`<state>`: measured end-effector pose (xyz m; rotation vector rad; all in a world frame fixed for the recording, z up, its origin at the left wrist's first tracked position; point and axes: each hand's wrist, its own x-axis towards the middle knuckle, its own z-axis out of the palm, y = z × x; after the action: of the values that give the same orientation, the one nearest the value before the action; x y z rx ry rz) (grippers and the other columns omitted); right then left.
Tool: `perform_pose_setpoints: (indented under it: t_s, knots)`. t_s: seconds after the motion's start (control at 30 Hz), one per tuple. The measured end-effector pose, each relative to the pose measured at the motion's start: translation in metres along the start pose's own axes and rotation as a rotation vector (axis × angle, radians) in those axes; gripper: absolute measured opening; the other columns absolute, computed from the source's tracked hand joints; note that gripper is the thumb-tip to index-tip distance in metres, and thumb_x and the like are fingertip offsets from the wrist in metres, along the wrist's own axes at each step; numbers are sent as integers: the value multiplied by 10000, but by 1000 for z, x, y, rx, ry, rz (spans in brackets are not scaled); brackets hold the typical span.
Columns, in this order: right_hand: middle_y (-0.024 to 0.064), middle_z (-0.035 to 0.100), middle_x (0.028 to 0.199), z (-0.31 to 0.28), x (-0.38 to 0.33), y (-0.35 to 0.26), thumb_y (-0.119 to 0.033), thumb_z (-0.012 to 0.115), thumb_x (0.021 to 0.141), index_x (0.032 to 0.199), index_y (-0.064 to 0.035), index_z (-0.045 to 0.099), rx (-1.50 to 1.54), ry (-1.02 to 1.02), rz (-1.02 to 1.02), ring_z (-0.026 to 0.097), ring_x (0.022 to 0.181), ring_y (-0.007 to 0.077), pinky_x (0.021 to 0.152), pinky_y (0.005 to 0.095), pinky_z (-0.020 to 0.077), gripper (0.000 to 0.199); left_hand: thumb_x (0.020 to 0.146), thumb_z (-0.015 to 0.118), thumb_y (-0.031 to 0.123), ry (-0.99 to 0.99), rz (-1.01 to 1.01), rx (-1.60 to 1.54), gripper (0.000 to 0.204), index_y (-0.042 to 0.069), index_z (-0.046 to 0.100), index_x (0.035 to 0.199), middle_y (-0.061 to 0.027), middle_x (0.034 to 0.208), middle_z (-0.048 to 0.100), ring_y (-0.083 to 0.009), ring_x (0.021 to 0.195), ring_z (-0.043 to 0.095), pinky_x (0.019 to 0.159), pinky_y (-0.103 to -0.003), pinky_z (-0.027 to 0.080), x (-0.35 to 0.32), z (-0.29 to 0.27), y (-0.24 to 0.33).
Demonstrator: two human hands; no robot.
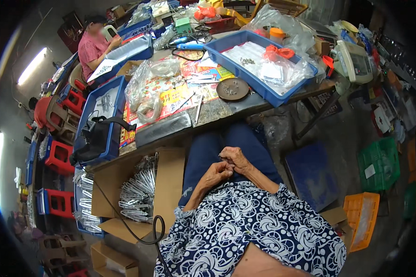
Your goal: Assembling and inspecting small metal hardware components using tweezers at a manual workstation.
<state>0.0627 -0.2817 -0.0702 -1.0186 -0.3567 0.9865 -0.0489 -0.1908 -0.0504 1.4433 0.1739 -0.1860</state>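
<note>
Fingers point(227, 174) of the left hand point(217, 172) and right hand point(237, 159) are curled in, tips bunched together over the lap point(263, 168), just in front of the table point(213, 111). Honestly can't tell if they're pinching anything, too small to see. Nearest stuff: brown dish point(233, 89) of tiny bits at the table's near edge, slim metal pieces point(137, 196) in a cardboard box point(168, 187) below the table's left part. Blue tray point(266, 94)'s on the table's right side.

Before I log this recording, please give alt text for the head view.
The left grip and right grip are close together over a dark lap; anything held is unclear. Ahead, a worktable bears a brown dish and blue trays; below left, a cardboard box holds silvery strips.
</note>
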Motion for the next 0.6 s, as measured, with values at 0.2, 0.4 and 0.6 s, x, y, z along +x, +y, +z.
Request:
perform_pose_setpoints:
  t_s: [0.2,0.4,0.6]
  knots:
    - [-10,459,551,-1,-3,-6,-95,563,714,648,-37,533,43,-25,33,348,415,28,357,158,248,93,763,540,95,-35,3,25,78,39,508,719,45,643,457,-42,601,383,559,-187,328,0,8,8]
    - [-9,460,551,-9,2,-5,-100,552,725,684,-30,542,40,-53,48,361,431,32,372,165,266,81,761,540,87,-60,18,76,69,32,508,736,44,664,453,-47,604,391,559,-192,333,-8,13,35]
    - [-9,480,648,-12,12,19,-19,561,652,682,-34,566,-271,-148,-288,392,470,34,379,166,272,34,776,556,140,-44,142,-80,139,20,541,845,11,806,524,-57,752,452,685,-196,364,-30,12,85]
